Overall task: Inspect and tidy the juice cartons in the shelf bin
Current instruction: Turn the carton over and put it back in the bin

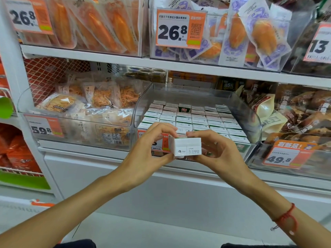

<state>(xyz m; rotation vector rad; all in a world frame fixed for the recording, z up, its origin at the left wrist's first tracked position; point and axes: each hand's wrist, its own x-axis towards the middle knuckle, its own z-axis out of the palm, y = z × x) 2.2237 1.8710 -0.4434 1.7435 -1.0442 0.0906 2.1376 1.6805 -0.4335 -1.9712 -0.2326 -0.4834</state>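
Head view: hands (154, 145) cover carton (186, 146), date print blurred.

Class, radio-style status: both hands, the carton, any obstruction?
Left hand and right hand both gripping one carton, printed end up. Held before the bin; one carton inside sits raised. Nothing in the way.

Bright, even store light; soft focus, wide-angle bending at edges.

White store shelving (107, 55) under bright even light, orange price tags (180, 28) on clear bins, packaged snacks (100, 24) above, red mesh backing (52, 70), pale floor (143, 228) below
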